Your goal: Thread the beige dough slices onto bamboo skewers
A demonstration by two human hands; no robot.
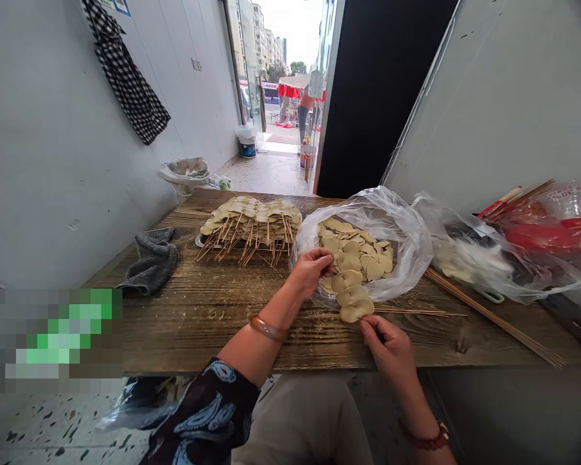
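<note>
My left hand is closed in a pinch at a thin, round, beige slice at the bag's near side. The fingers of my right hand pinch the near edge of the lowest slice in a row of overlapping beige slices. That row slants between both hands; whether a stick runs through it is hidden. Behind it, a clear plastic bag lies open, full of loose beige slices. To the left, a pile of skewered slices rests on a metal tray, sticks pointing towards me.
A few thin sticks lie right of the row, near a long bundle of sticks. Plastic bags crowd the right side. A grey cloth sits on the wooden table at left. Beyond stands an open doorway.
</note>
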